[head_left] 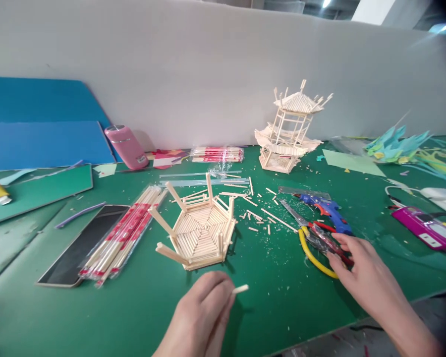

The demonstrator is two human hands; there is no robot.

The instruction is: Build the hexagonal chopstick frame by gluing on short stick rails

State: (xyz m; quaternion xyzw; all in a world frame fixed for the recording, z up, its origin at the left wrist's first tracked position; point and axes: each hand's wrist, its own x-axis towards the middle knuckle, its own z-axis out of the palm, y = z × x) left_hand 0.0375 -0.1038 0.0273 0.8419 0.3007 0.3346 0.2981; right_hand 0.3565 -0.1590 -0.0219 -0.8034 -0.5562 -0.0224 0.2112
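Observation:
My left hand (208, 307) pinches a short wooden stick (241, 288) near the front edge. Just beyond it stands an eight-sided stick base (202, 228), with several upright posts around its rim. At the right, my right hand (360, 267) has its thumb and index finger around the handles of red-handled pliers (332, 240); its other fingers are mostly hidden. Scissors with a yellow handle (314, 258) lie against the pliers. A blue glue gun (329, 210) rests just behind them.
A stick pavilion (292, 129) stands at the back. Wrapped stick bundles (124, 233) overlap a phone (85, 245) on the left. Cut sticks (254, 215) litter the middle. A pink device (126, 146) leans by blue boards (44, 144); a magenta box (427, 228) is at right.

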